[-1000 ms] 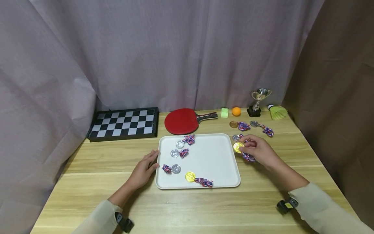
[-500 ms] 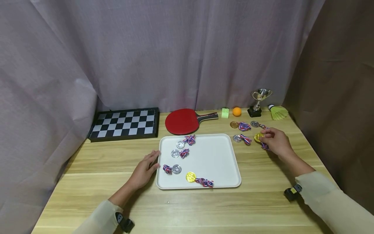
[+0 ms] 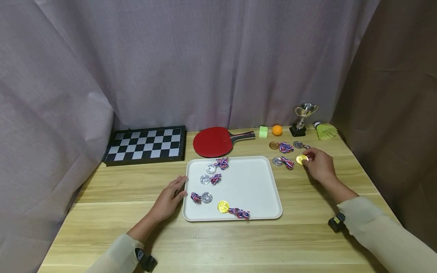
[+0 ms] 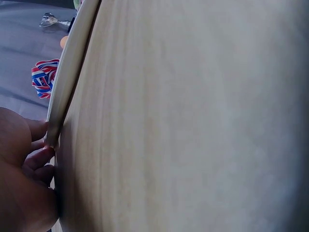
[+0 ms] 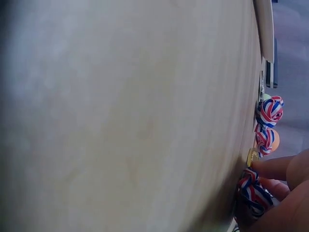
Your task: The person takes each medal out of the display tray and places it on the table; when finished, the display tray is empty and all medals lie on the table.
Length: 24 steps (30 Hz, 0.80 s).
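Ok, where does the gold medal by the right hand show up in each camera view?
Head: the gold medal lies on the table right of the white tray, at the right hand fingertips.
Left wrist: not in view.
Right wrist: a small gold disc at the right edge, above its ribbon.
Shared landmark: the tray rim.

Eight round medals with red-white-blue ribbons in all: five silver, two gold, one bronze; on the white rectangular plastic tray (image 3: pixel 252 182) lie three silver medals (image 3: pixel 210 169) (image 3: pixel 204 179) (image 3: pixel 206 197) and one gold medal (image 3: pixel 223 206); on the wooden table (image 3: pixel 273 242) right of it, one bronze medal (image 3: pixel 273 145), two more silver medals (image 3: pixel 277 161) (image 3: pixel 298 144), one more gold medal (image 3: pixel 302 159); along the far edge, one black-and-white chessboard (image 3: pixel 145 144), one red table-tennis paddle (image 3: pixel 215 141), one small green block (image 3: pixel 263 131), one orange ball (image 3: pixel 277 130), one small trophy cup (image 3: pixel 302 119), one green shuttlecock (image 3: pixel 325 131).
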Tool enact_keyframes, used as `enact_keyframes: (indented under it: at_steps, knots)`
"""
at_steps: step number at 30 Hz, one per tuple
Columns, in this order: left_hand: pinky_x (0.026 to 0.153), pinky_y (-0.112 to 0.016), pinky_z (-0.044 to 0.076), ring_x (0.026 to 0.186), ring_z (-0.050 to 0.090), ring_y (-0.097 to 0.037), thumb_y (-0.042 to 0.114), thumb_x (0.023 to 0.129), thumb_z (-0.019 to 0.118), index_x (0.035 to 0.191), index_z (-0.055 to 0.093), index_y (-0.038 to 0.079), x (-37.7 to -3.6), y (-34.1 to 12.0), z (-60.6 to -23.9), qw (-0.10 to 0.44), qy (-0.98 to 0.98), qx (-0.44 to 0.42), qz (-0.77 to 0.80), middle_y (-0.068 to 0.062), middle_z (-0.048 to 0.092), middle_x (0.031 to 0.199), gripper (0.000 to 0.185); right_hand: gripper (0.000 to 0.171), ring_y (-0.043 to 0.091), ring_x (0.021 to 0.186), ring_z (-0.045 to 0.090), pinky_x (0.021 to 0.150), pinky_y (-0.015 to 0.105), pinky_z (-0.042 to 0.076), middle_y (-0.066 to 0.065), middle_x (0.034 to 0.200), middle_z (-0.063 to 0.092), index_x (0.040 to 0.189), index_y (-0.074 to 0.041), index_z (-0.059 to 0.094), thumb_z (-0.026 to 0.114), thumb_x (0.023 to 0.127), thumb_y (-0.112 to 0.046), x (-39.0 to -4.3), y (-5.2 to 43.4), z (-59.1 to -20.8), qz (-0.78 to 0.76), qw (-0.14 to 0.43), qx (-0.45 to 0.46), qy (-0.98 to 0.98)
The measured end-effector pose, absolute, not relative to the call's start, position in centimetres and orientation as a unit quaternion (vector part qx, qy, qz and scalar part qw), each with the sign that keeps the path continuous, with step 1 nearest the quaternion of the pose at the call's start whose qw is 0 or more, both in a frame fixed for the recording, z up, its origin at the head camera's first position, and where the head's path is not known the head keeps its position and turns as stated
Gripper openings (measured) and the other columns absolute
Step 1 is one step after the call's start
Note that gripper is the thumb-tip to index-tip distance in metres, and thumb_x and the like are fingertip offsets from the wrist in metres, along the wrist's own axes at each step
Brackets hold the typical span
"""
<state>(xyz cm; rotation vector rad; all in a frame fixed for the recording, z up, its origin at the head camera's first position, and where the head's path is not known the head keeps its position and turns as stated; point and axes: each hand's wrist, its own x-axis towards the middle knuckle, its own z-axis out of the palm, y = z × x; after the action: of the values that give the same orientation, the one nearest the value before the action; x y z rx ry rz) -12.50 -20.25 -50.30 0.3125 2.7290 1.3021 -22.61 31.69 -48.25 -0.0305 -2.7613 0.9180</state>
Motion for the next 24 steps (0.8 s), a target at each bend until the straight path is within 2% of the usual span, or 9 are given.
enact_keyframes:
  at_steps: [10,17,24]
  knots:
    - [0.131,-0.05,0.013,0.155,0.026,-0.034,0.012,0.105,0.059,0.156,0.043,0.004,-12.5,-20.2,-50.1,0.053,0.896,0.1,0.429,-0.018,0.039,0.163,0.054,0.017,0.026,0.08,0.064,0.068,0.03,0.045,0.021,0.092,0.073,0.105,0.004,0.072,0.072,0.088,0.001,-22.5,32.0,-47.8,0.311,0.129,-0.02,-0.941]
    - [0.13,-0.05,0.013,0.155,0.025,-0.034,0.012,0.105,0.059,0.157,0.042,0.005,-12.5,-20.2,-50.1,0.057,0.897,0.098,0.428,-0.018,0.038,0.163,0.054,0.021,0.033,0.087,0.066,0.069,0.033,0.047,0.022,0.097,0.072,0.111,0.003,0.071,0.07,0.091,-0.002,-21.9,31.7,-46.6,0.317,0.119,-0.026,-0.94]
    - [0.13,-0.052,0.013,0.155,0.025,-0.035,0.012,0.105,0.059,0.156,0.043,0.004,-12.4,-20.2,-50.0,0.055,0.896,0.1,0.428,-0.019,0.038,0.163,0.054,0.022,0.032,0.092,0.066,0.068,0.027,0.048,0.021,0.102,0.072,0.116,0.002,0.071,0.069,0.094,-0.004,-20.8,30.9,-45.7,0.332,0.105,-0.013,-0.937]
